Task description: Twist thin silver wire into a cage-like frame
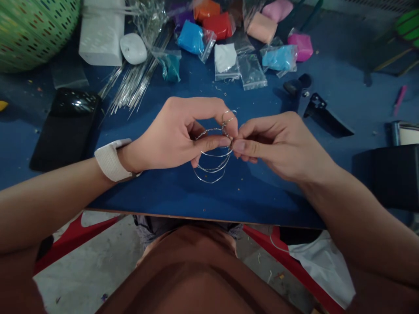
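Note:
A looped frame of thin silvery wire point(212, 169) is held above the blue table, near its front edge. Several rounded loops hang below the fingers, and parts of the wire look twisted. My left hand point(183, 135) pinches the frame between thumb and fingers, with a small wire curl by the index fingertip. Close against it, my right hand point(278, 144) has its thumb and index finger pressed together at the frame's right side, where wire strands meet. The exact bit of wire between the right fingertips is hidden.
Straight wires point(137, 83) lie in a bundle behind my left hand, beside a black phone-like slab point(65, 131). Bagged coloured lumps point(191, 38) spread across the back. A green perforated basket point(36, 30) stands at the back left, and a black curved piece point(327, 115) lies on the right.

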The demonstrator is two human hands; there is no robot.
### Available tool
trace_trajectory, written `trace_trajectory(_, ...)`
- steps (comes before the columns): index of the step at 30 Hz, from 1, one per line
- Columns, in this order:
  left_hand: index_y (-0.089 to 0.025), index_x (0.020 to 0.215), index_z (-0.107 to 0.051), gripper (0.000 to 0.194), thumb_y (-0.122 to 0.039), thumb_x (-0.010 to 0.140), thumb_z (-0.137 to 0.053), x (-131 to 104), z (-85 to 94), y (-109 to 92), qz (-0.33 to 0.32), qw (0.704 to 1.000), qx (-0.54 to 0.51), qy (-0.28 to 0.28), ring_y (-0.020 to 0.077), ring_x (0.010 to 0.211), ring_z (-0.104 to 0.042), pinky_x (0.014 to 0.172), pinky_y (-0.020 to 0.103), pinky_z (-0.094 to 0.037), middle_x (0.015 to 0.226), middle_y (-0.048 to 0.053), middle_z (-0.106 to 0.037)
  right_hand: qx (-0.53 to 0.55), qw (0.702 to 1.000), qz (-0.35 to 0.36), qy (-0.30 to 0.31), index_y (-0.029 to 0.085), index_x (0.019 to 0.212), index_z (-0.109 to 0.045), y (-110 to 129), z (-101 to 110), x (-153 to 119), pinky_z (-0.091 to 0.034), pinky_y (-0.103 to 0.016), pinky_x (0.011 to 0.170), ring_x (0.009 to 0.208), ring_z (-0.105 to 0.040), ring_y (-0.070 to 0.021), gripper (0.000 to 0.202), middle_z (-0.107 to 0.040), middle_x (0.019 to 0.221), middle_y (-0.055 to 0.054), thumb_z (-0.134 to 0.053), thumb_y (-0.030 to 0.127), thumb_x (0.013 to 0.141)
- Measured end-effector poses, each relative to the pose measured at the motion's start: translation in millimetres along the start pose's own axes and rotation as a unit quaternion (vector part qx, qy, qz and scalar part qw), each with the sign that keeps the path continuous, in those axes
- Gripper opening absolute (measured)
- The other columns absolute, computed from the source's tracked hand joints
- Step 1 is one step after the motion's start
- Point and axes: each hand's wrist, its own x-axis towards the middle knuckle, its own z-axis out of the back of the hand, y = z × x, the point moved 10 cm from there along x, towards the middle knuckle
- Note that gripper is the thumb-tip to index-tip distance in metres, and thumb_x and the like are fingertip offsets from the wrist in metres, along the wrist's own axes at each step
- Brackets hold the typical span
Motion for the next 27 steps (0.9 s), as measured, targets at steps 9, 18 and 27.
trace_trajectory(9,-0.02,0.102,-0.085,0.034,-0.047,0.094,-0.103,3,10.6,24,0.096,0.994,-0.016,-0.046,0.0066,0.05,-0.067,0.04,0.022,-0.05,0.107,0.007,-0.083,-0.307,0.916,0.233,-0.108,0.028,0.099,-0.086,51,-1,-21,-0.059,-0.037,0.074,0.081,-0.075,-0.0194,0.012,-0.084,0.094,-0.001,-0.083,0.023,0.11)
trace_trajectory(18,-0.02,0.1,-0.082,0.024,-0.034,0.095,-0.101,-1,9.3,27,0.165,0.985,0.004,-0.047,0.006,0.05,-0.068,0.041,0.016,-0.051,0.095,0.002,-0.079,-0.396,0.869,0.284,-0.088,0.028,0.107,-0.081,50,-9,-24,-0.059,-0.035,0.073,0.078,-0.072,-0.0179,0.016,-0.078,0.092,0.0,-0.071,0.018,0.115)
trace_trajectory(27,-0.02,0.099,-0.085,0.033,-0.043,0.089,-0.106,2,10.4,32,0.091,0.995,-0.024,-0.044,0.0102,0.053,-0.07,0.04,0.023,-0.054,0.112,0.009,-0.081,-0.259,0.948,0.158,-0.097,0.027,0.095,-0.079,33,-3,-12,-0.055,-0.037,0.067,0.07,-0.068,-0.0177,0.015,-0.082,0.087,0.0,-0.073,0.022,0.109)
